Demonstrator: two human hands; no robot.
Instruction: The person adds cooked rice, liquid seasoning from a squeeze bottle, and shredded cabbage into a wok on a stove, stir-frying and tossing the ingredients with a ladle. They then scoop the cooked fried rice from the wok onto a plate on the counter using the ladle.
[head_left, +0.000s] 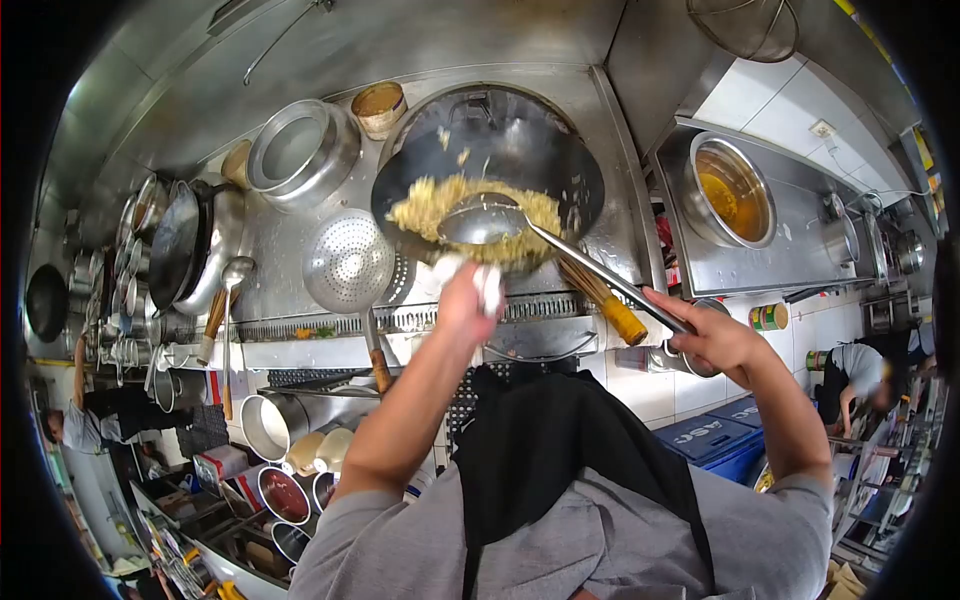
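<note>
A dark wok (575,165) sits tilted on the stove, with yellowish food that looks like fried rice (435,200) in it and bits of it in the air. My left hand (466,308) is closed around a white cloth (487,285) at the wok's near edge; the grip beneath is hidden. In my right hand (715,338) is the long handle of a metal ladle (490,222), whose bowl lies over the food. A bamboo brush (612,310) rests just right of the wok, under the ladle's handle.
Left of the wok lie a perforated strainer (350,258), a metal pot (300,150) and a tin (380,108). A steel bowl of yellow liquid (735,195) stands on the right counter. Two other people are at work, at the far left (85,425) and far right (855,380).
</note>
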